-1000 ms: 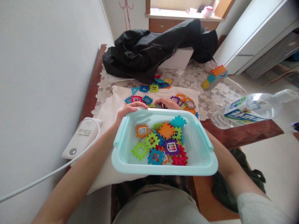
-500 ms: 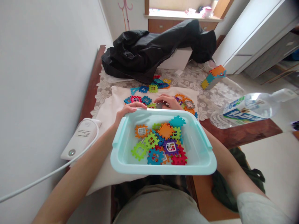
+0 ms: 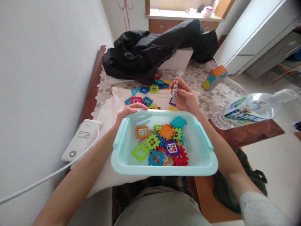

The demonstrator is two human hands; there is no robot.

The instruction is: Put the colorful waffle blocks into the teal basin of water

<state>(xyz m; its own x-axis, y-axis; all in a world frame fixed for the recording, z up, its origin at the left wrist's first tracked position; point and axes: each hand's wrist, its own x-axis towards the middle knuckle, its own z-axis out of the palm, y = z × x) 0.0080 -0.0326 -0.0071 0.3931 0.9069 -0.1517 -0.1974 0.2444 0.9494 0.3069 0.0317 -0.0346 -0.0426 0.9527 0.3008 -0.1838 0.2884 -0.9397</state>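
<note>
My left hand grips the far left rim of a light turquoise plastic basin, its fingers over the edge. Inside lie several notched building pieces, among them an orange tile, a purple window piece and a red piece. Past the basin's far rim, my right hand is closed on a grey notched building piece, turned edge-on and raised above the table. More pieces lie on the white cloth beyond the basin, including a lime window piece; the basin hides some of them.
A large clear bottle stands at the right, near the table edge. Behind it sits a box-shaped assembly of pieces. Black fabric covers the back of the table. A white device with a cable lies at the left.
My right hand has risen from the pieces on the cloth and moved right, bringing up the grey building piece. My left hand and the basin look unmoved.
</note>
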